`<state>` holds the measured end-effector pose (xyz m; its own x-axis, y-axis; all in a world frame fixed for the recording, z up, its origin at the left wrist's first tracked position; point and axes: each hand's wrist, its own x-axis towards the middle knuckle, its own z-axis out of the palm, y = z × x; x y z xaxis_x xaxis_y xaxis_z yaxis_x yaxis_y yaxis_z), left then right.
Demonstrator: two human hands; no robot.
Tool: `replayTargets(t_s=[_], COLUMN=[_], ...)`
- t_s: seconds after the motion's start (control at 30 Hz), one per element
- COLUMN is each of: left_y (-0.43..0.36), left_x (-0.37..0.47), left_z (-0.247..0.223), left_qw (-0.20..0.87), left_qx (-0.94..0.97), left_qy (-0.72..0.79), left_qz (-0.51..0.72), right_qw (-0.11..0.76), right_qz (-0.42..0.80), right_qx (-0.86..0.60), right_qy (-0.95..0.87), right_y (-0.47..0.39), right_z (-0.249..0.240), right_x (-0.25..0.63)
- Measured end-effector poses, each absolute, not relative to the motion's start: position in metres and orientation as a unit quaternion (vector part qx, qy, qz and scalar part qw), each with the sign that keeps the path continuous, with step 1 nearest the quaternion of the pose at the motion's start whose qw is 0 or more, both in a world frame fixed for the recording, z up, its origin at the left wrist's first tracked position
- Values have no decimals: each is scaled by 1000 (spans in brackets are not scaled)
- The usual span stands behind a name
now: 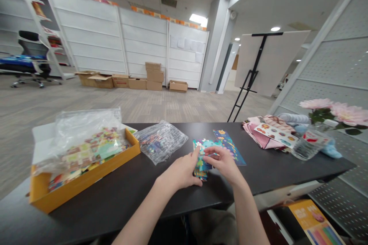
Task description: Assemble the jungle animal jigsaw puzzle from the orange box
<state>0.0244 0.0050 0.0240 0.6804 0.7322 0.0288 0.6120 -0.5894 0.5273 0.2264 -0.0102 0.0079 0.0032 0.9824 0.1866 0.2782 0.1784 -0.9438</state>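
Note:
My left hand [184, 169] lies around the left side of a small stack of colourful jigsaw puzzle pieces [201, 174], thumb at the near edge and fingers at the far edge. My right hand [222, 162] is over the right side of the pieces, its thumb and fingertips pinched together at a puzzle piece that they partly cover. A teal printed piece [211, 143] shows just beyond my fingers. To the right, a dark blue joined puzzle strip [231, 148] with a yellow moon lies flat on the black table [138, 195].
Left stands a yellow box [94, 178] with puzzle pieces and clear plastic. A clear bag of pieces [161, 141] lies beside it. At right are folded cloths [258, 136], a sticker sheet [276, 134], a plastic bottle [309, 143] and pink flowers [345, 111].

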Motion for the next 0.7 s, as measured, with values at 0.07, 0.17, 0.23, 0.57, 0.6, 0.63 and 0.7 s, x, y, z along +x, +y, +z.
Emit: replayTargets(t_s=[0.07,0.17,0.23,0.57,0.6,0.63,0.7], left_y=[5,4,4,2,3,4,8], left_x=[24,22,21,16,15,14,10], left_z=[24,24,26,29,30,30,31], left_qw=[248,240,223,194,195,195,188], left_qx=[884,887,894,914,913,910,905], left_qy=[375,370,369,336,338,341,354], left_qz=[126,134,125,118,124,130,140], right_qw=[454,436,429,279,260,243,222], right_qz=[383,358,293,39,39,40,40], right_qx=[-509,-504,-532,-630,-631,-630,-627], right_qy=[-623,-653,-669,-724,-730,-736,-745], right_y=[-11,-9,-6,11,12,13,14], right_z=[8,6,2,-21,-22,-22,-22], right_x=[218,217,224,240,239,238,238])
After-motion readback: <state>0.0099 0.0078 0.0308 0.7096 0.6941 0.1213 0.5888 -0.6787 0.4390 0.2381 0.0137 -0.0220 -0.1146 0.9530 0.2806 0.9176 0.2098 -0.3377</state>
